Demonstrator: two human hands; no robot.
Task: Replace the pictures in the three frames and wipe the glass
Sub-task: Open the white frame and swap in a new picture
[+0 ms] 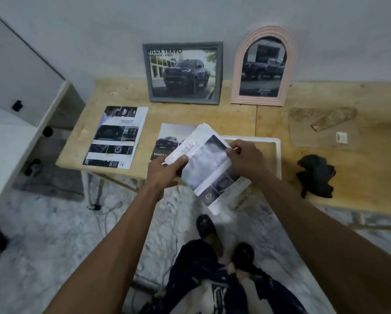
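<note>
Both hands hold a printed paper sheet (pixel 207 165) above the table's front edge. My left hand (pixel 167 171) grips its left edge, and my right hand (pixel 246 158) pinches its upper right corner. Under the sheet a white frame (pixel 277 147) lies flat on the table, open side up. A grey frame (pixel 182 72) with a truck picture leans on the wall. To its right stands a pink arched frame (pixel 261 66), also holding a truck picture. A truck page (pixel 172 138) lies left of the white frame, and a brochure sheet (pixel 116 137) lies further left.
A black cloth (pixel 315 175) lies crumpled on the wooden table (pixel 235 114) at the right. Behind it rest a glass pane (pixel 326 137) and a brown backing piece (pixel 334 120). White furniture (pixel 20 123) stands at the left. Cables run across the marble floor (pixel 65 234).
</note>
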